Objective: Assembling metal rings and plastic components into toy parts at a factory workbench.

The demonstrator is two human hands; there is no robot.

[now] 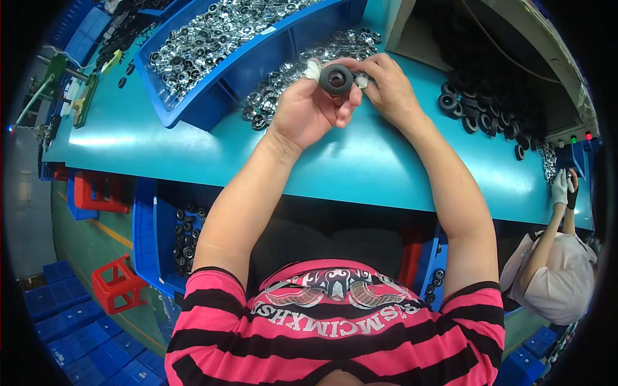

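Over the workbench, my left hand (301, 114) is closed on a small black tyre (325, 80), held upright between thumb and fingers. Something shiny and reddish-dark shows in the tyre's centre. My right hand (394, 93) meets it from the right, its fingers bent and pinched at the tyre's side. A small dark, shiny bit shows at those fingertips, too small to name. White covers wrap the thumb tips of both hands. Just beyond my hands lies a heap of clear and black wheel hubs (264, 103).
A blue bin (212, 106) full of shiny hubs stands at the far left of the teal bench (367, 167). Loose black tyres (473, 122) lie beside a pale machine housing (566, 83) at right. A co-worker (557, 276) sits at far right; a red stool (119, 283) stands at left.
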